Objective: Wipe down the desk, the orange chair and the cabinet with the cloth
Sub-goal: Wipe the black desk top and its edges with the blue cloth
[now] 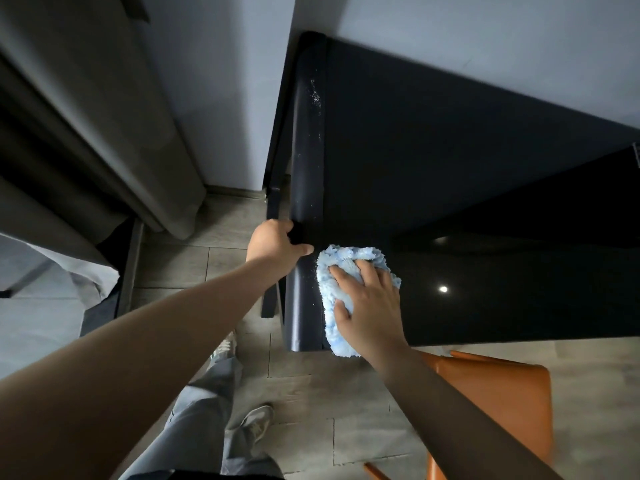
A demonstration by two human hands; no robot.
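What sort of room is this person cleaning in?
Probably a home study or bedroom: a glossy black desk against a pale wall, an orange chair beside it, and long grey curtains reaching the floor.

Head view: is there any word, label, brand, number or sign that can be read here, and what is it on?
No readable text in this view.
The desk, the cloth, the orange chair and the curtain show no print.
The sneaker has pale markings, too blurred to read as a brand.
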